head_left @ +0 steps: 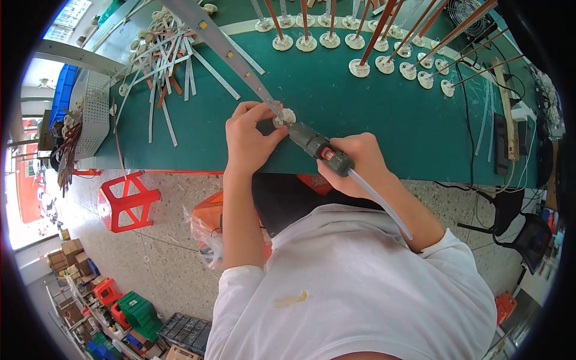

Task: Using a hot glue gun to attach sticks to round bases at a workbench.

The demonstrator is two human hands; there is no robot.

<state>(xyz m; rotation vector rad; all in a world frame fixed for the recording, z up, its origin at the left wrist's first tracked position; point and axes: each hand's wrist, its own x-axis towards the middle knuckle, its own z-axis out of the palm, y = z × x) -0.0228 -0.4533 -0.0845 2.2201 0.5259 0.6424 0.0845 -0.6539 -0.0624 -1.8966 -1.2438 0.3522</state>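
My left hand (247,137) is closed around the lower end of a white LED strip (230,55), which rises toward the upper left. A small whitish round base (288,115) sits at the strip's lower end, beside my fingertips. In my right hand (359,161) is a dark green hot glue gun (312,143), its nozzle pointing at the base. Whether the nozzle touches the base I cannot tell. Out of the gun's back end runs a long translucent glue stick (379,201), reaching over my right forearm.
Several round bases with upright strips (360,67) stand in rows at the back right of the green table (204,129). A pile of loose strips (171,63) lies at the back left. Glue sticks (483,117) and cables are on the right. A red stool (127,203) stands left below.
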